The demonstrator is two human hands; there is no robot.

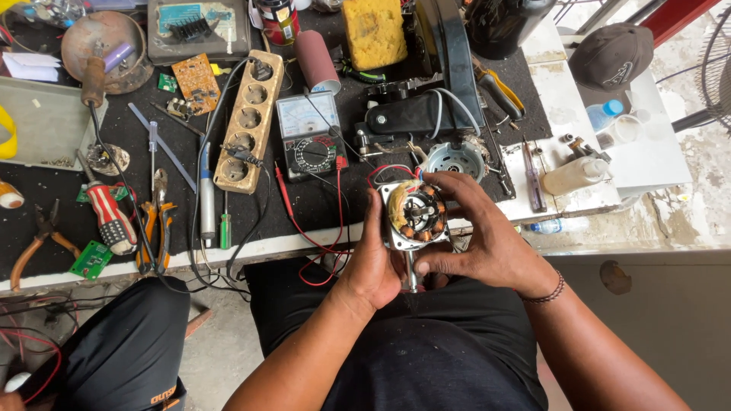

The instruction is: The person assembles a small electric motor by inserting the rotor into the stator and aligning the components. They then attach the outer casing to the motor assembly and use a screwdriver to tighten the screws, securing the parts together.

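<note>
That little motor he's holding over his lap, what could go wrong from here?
The motor sits between the left hand and right hand, off the bench edge; a slip would likely drop it to the floor. Its thin red wires trail back onto the bench near the multimeter, so a tug might snag or strain them.

The motor stator (pixel 415 215) is held between the left hand (pixel 373 262) and right hand (pixel 480 240) just before the desk (pixel 320 202) edge, with the multimeter (pixel 310 135) lying behind it, the power strip (pixel 250 120) left of that, and pliers (pixel 156 221) further left.
</note>
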